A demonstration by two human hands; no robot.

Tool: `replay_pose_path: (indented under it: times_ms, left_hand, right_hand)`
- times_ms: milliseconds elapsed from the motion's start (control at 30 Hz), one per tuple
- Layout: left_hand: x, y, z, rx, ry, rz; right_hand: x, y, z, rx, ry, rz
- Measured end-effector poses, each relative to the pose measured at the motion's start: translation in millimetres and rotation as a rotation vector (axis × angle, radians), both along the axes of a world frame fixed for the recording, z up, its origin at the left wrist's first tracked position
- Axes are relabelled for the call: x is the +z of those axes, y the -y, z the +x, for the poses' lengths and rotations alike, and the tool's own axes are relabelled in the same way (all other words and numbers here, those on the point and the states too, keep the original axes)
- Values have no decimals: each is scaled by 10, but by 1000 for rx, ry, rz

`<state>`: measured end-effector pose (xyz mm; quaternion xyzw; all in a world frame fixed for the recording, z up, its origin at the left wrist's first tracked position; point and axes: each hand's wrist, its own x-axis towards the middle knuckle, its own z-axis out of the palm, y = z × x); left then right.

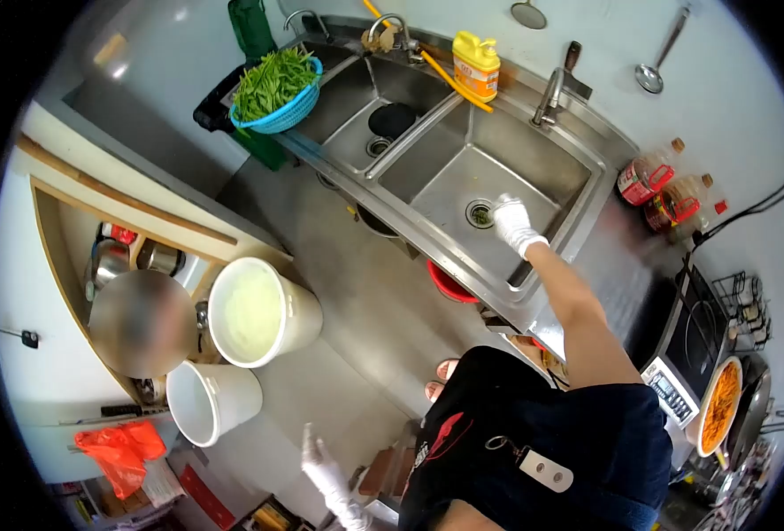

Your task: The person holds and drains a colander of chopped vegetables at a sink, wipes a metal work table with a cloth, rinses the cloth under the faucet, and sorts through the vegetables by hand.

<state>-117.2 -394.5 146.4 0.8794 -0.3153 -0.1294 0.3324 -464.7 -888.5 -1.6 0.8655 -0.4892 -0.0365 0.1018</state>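
Note:
My right hand (512, 221), in a white glove, reaches into the right basin of the steel sink (463, 168). Its fingers are beside the drain (480, 213), where some green scraps lie; whether they hold anything is too small to tell. My left hand (318, 456), also gloved in white, hangs low over the floor at the bottom of the view, fingers extended and holding nothing. A blue basket (288, 113) heaped with green vegetables (272, 84) stands at the sink's left end. Behind the basins is a yellow jug (476, 66).
Two white buckets (308, 310) (242, 394) stand on the floor at left, one holding pale liquid. Bottles (649, 173) are on the right counter, near a cooktop (697, 327) and a bowl of orange shreds (720, 407). A red basin (449, 283) sits under the sink.

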Motion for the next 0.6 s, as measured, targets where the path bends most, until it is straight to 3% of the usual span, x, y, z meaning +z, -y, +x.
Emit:
replay_pose_path:
  times_ms: [33, 67, 100, 167, 200, 267, 300, 367, 400, 433, 467, 500, 600]
  left_hand:
    - [-54, 55, -77, -33, -36, -8]
    - [-5, 158, -179, 24, -249, 32]
    - [-24, 230, -271, 76, -337, -2]
    - [-588, 148, -242, -19, -154, -6]
    - [-915, 119, -220, -33, -189, 162]
    - [-1474, -39, -272, -85, -255, 390]
    - [-1755, -134, -376, -131, -284, 446]
    - [-2480, -511, -590, -178, -653, 347]
    - [-2391, -611, -722, -288, -639, 359]
    - [-2290, -700, -859, -397, -625, 364]
    - [-2285, -801, -945, -416, -668, 339]
    - [-2306, -934, -980, -386, -737, 300]
    - [-2537, -1382, -1048, -163, -930, 142]
  right_hand:
    - [113, -284, 118, -129, 387, 129]
    - [327, -542, 220, -272, 689, 213]
    - [520, -747, 293, -291, 733, 274]
    - [858, -1189, 410, -172, 760, 381]
    - [611, -1332, 459, -96, 905, 436]
    - [1116, -1929, 638, 65, 866, 616]
    - [767, -2116, 771, 188, 1022, 817]
    - [182, -2610, 767, 280, 769, 990]
    - [-347, -2883, 684, 466, 677, 895]
    - [-31, -3006, 776, 508, 189, 1273]
    - [-899, -3184, 694, 731, -247, 1390]
    - [-1066, -3303, 535, 643, 68, 1469]
    - [-1037, -3238, 858, 693, -66, 1347]
